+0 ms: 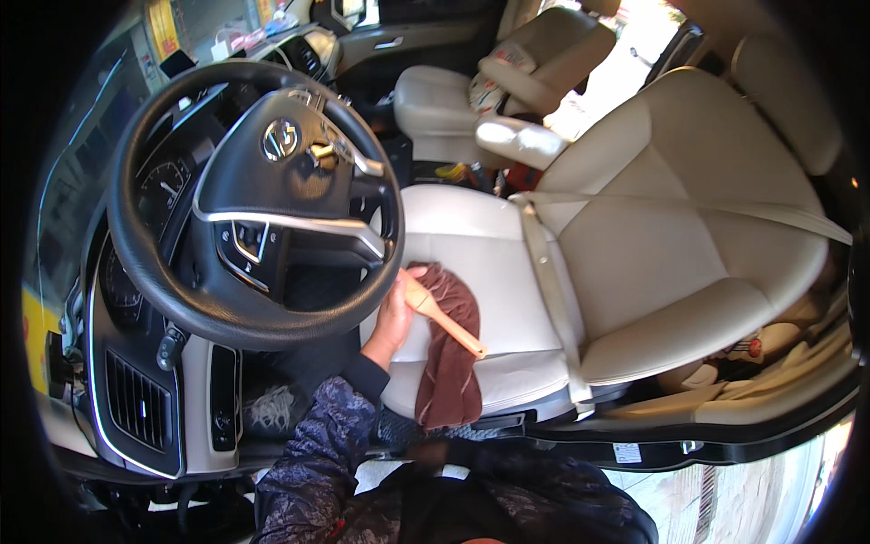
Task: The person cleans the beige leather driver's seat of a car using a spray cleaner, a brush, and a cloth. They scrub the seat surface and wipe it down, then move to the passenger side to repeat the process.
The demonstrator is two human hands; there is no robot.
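My left hand (393, 318) is closed around the wide end of a wooden-handled brush (448, 325). Its handle points down and right, with a hole near the tip; the bristle end is hidden by my fingers and the wheel rim. Under the handle, a brown cloth (452, 387) drapes across the pale driver's seat cushion (510, 292) and over its near edge. Whether my fingers also pinch the cloth, I cannot tell. Just above the hand is the black steering wheel (272, 336), with silver trim and a round emblem. My right hand is out of view.
The beige seat belt (547, 279) crosses the seat. Beyond stand an armrest (520, 141) and the passenger seat (435, 95), which holds a printed bag (489, 92). A stalk (168, 350) and an air vent (139, 404) are at left. The door sill (571, 435) runs before me.
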